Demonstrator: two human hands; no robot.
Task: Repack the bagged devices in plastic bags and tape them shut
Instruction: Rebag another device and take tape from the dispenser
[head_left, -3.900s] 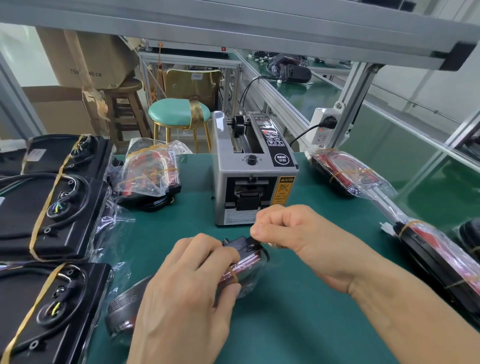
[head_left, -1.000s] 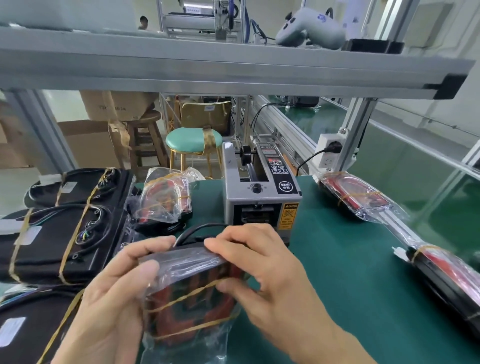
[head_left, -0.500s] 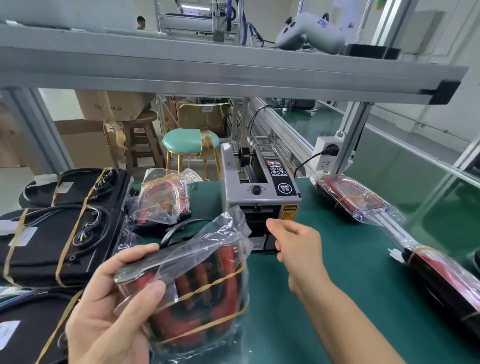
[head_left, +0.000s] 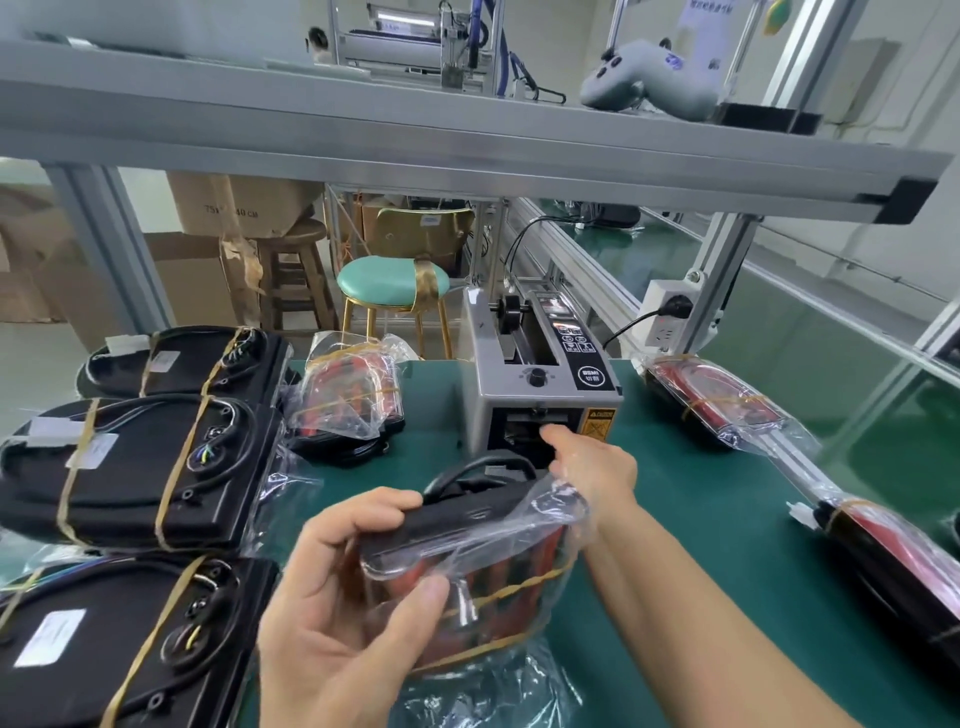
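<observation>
Head cam: my right hand just left the clear-bagged red-and-black device, fingers reaching into the grey tape dispenser ahead; left hand grips the bag, so taping's next.

Green-topped table under a grey aluminium overhead shelf on slotted posts. Beyond the table's far edge, a teal-cushioned stool on gold legs, beside it a wooden stool, behind both stacked cardboard boxes on a pale floor. White wall socket block fixed at a right-hand post, black plug inserted.
</observation>
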